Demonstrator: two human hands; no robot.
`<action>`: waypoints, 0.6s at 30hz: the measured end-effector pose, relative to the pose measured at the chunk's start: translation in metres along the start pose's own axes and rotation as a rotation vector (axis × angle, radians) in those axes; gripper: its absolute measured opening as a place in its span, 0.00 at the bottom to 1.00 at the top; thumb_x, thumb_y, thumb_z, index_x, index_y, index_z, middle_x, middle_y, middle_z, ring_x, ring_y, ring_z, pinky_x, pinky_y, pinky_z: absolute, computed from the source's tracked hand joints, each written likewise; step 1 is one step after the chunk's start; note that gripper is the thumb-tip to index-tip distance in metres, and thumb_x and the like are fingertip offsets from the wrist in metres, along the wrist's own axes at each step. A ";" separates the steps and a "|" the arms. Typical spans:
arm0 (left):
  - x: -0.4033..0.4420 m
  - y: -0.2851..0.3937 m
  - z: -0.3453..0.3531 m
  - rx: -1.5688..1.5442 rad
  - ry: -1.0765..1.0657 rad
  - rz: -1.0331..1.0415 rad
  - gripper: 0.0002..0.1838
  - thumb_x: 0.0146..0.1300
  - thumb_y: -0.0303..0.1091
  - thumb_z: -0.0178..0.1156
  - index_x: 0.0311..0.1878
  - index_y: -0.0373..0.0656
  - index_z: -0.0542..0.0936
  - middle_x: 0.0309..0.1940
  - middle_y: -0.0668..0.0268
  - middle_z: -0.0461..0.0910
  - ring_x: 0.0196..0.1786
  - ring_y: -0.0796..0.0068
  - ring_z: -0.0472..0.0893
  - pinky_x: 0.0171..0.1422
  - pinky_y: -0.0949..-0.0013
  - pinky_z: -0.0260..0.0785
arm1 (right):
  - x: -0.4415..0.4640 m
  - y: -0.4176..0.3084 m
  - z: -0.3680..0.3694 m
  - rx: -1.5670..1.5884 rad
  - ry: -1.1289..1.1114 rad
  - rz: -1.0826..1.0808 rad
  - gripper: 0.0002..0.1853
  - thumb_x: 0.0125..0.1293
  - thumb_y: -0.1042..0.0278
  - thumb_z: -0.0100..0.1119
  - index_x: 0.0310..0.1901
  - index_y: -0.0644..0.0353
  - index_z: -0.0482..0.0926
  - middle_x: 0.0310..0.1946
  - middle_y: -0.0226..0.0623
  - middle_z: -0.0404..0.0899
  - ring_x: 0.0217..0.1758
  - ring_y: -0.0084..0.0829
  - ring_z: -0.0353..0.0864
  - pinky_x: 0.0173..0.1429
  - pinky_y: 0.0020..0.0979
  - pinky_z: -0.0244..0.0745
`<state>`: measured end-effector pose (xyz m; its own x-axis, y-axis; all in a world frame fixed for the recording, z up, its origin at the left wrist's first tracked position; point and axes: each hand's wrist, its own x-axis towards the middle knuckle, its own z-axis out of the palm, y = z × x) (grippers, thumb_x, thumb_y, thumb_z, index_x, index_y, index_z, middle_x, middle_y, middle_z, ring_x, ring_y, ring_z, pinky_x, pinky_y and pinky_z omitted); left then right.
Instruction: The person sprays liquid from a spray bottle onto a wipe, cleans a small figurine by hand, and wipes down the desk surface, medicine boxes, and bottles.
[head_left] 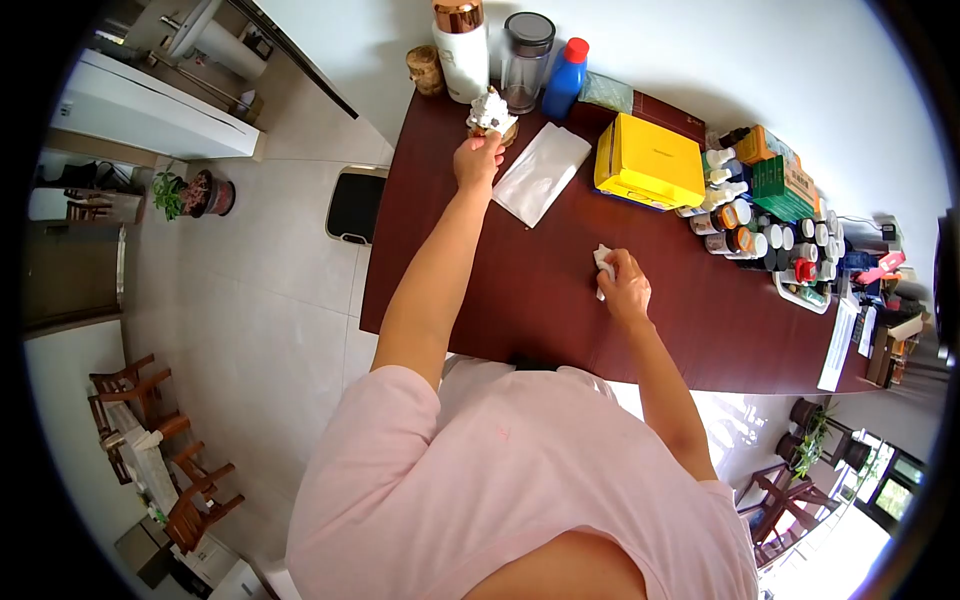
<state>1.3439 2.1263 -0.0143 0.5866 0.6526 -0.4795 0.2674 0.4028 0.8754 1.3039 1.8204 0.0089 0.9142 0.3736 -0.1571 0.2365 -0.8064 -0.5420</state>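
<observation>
My left hand [478, 162] reaches to the back left of the dark red table, its fingers closed at the front of a small white ornament [489, 108] with a brownish base. The fingertips partly hide where they grip it. My right hand [628, 288] is low over the table's middle, fingers pinched around a crumpled white tissue [602, 262] that touches the tabletop. Between the two hands, nearer the left, a flat white tissue pack [543, 175] lies on the table.
Along the wall stand a white bottle with copper cap [463, 55], a clear tumbler [524, 65] and a blue bottle with red cap [567, 78]. A yellow box [652, 160] sits behind my right hand. Several small bottles [735, 215] crowd the right side.
</observation>
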 end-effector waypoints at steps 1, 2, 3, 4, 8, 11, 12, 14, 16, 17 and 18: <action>-0.001 0.001 0.000 -0.003 -0.006 -0.022 0.15 0.58 0.42 0.63 0.41 0.40 0.78 0.33 0.68 0.82 0.27 0.84 0.75 0.31 0.79 0.67 | 0.001 -0.002 -0.001 0.000 -0.011 0.018 0.13 0.54 0.64 0.56 0.41 0.52 0.71 0.40 0.39 0.78 0.41 0.43 0.79 0.44 0.42 0.73; 0.000 0.001 -0.001 -0.022 -0.006 0.005 0.14 0.59 0.40 0.62 0.41 0.41 0.77 0.32 0.69 0.82 0.27 0.84 0.75 0.31 0.78 0.67 | 0.000 -0.005 -0.003 -0.009 -0.017 0.033 0.13 0.54 0.63 0.56 0.41 0.52 0.70 0.40 0.40 0.78 0.41 0.43 0.79 0.44 0.42 0.73; -0.002 0.002 -0.002 -0.021 -0.008 0.003 0.14 0.59 0.40 0.62 0.41 0.41 0.77 0.32 0.69 0.82 0.27 0.84 0.75 0.31 0.78 0.67 | 0.001 -0.008 -0.004 -0.010 -0.018 0.036 0.13 0.54 0.63 0.56 0.41 0.52 0.70 0.40 0.40 0.78 0.41 0.43 0.79 0.44 0.42 0.73; -0.005 0.005 -0.003 -0.029 -0.013 -0.002 0.13 0.59 0.39 0.61 0.41 0.41 0.77 0.32 0.69 0.82 0.27 0.84 0.75 0.31 0.78 0.68 | 0.001 -0.009 -0.005 -0.003 -0.022 0.042 0.13 0.54 0.64 0.56 0.41 0.52 0.70 0.39 0.40 0.78 0.41 0.43 0.79 0.44 0.42 0.73; 0.001 0.003 -0.006 0.003 -0.052 0.023 0.11 0.60 0.38 0.61 0.40 0.43 0.76 0.31 0.69 0.81 0.26 0.85 0.75 0.30 0.78 0.68 | 0.003 -0.006 -0.003 -0.009 -0.026 0.038 0.12 0.53 0.64 0.56 0.40 0.53 0.70 0.38 0.40 0.78 0.40 0.44 0.79 0.43 0.42 0.72; 0.002 0.004 -0.010 0.032 -0.045 0.054 0.11 0.58 0.34 0.61 0.40 0.38 0.75 0.27 0.63 0.81 0.25 0.73 0.78 0.30 0.72 0.70 | 0.004 -0.004 -0.003 -0.013 -0.023 0.023 0.12 0.53 0.64 0.57 0.39 0.53 0.70 0.37 0.40 0.78 0.39 0.44 0.79 0.42 0.43 0.73; 0.005 0.001 -0.015 0.037 -0.043 0.052 0.11 0.58 0.34 0.61 0.40 0.38 0.75 0.27 0.63 0.81 0.25 0.73 0.78 0.30 0.72 0.70 | 0.004 -0.002 -0.002 -0.008 -0.026 0.025 0.12 0.53 0.64 0.57 0.39 0.53 0.70 0.37 0.40 0.78 0.39 0.44 0.79 0.42 0.43 0.73; 0.013 -0.006 -0.028 0.486 0.043 0.346 0.17 0.53 0.36 0.64 0.43 0.38 0.74 0.34 0.58 0.80 0.33 0.62 0.79 0.41 0.64 0.72 | 0.005 0.001 -0.001 -0.003 -0.029 0.006 0.13 0.52 0.64 0.57 0.39 0.53 0.70 0.37 0.41 0.78 0.38 0.44 0.79 0.40 0.42 0.73; -0.004 0.016 -0.024 0.561 0.108 0.514 0.21 0.51 0.38 0.65 0.45 0.38 0.73 0.40 0.55 0.78 0.40 0.59 0.77 0.47 0.62 0.70 | 0.005 0.000 -0.003 0.006 -0.033 0.001 0.13 0.52 0.64 0.57 0.39 0.54 0.70 0.37 0.41 0.78 0.37 0.44 0.79 0.40 0.42 0.73; -0.010 0.024 -0.023 0.626 0.177 0.685 0.24 0.49 0.40 0.66 0.47 0.38 0.73 0.46 0.52 0.76 0.47 0.55 0.76 0.52 0.60 0.69 | 0.005 -0.001 -0.004 0.009 -0.036 -0.010 0.13 0.52 0.64 0.57 0.39 0.54 0.70 0.37 0.41 0.78 0.37 0.44 0.79 0.40 0.42 0.73; -0.001 0.027 -0.022 0.696 0.146 0.738 0.31 0.48 0.45 0.67 0.53 0.38 0.70 0.55 0.50 0.70 0.56 0.56 0.71 0.57 0.61 0.66 | 0.006 -0.001 -0.006 0.013 -0.034 -0.007 0.13 0.52 0.64 0.57 0.39 0.54 0.70 0.37 0.41 0.78 0.37 0.44 0.79 0.40 0.42 0.73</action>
<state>1.3335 2.1507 0.0083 0.6984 0.6773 0.2316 0.2890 -0.5628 0.7744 1.3110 1.8211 0.0134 0.9007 0.3948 -0.1815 0.2382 -0.7980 -0.5536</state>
